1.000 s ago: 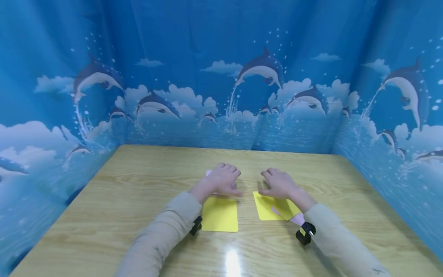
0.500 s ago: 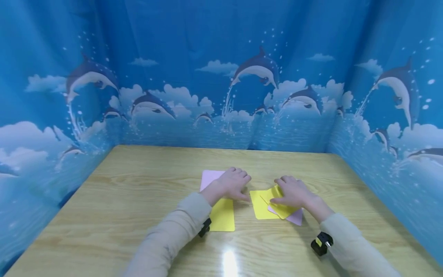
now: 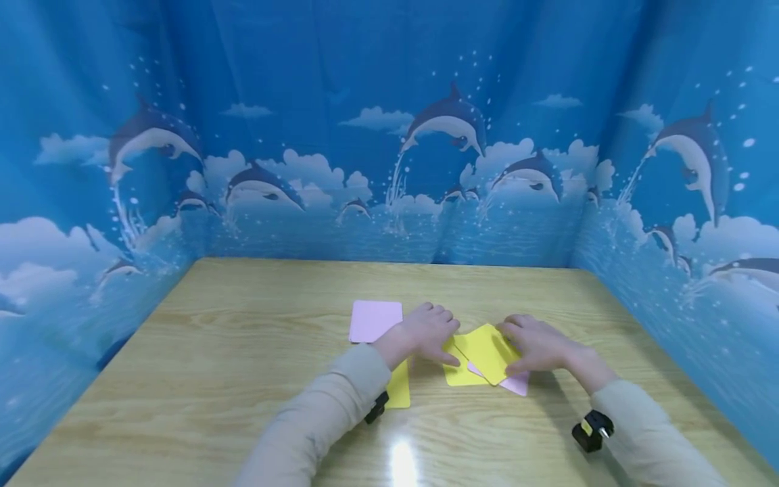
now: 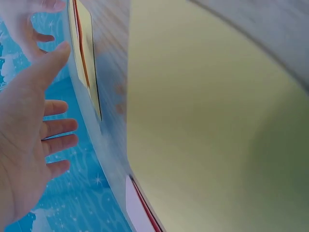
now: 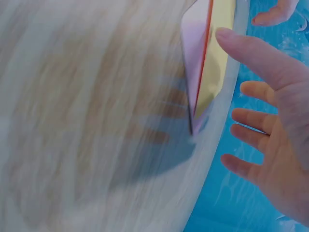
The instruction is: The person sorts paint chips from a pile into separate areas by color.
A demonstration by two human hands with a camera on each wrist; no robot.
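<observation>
My left hand [image 3: 426,333] hovers at the left side of a loose pile of cards, fingers extended and nothing in its grasp. On the pile's right side is my right hand [image 3: 538,343], its thumb by the edge of the top yellow card [image 3: 489,355]; whether it touches cannot be told. Beneath that card lie another yellow card [image 3: 460,373] and a lavender card [image 3: 517,383], at differing angles. Left of the pile, a lavender card [image 3: 375,320] lies behind a yellow card [image 3: 398,389], which my left arm partly covers. That yellow card [image 4: 203,106] fills much of the left wrist view.
A wooden table [image 3: 243,365] bears the cards. Blue curtains [image 3: 341,81] printed with dolphins enclose its back and sides. Black wrist cameras [image 3: 592,431] are strapped under the sleeves.
My left hand has moved right, uncovering the left lavender card. My right hand has shifted right off the pile's middle, and the top yellow card, bent up half a second ago, lies flatter and turned.
</observation>
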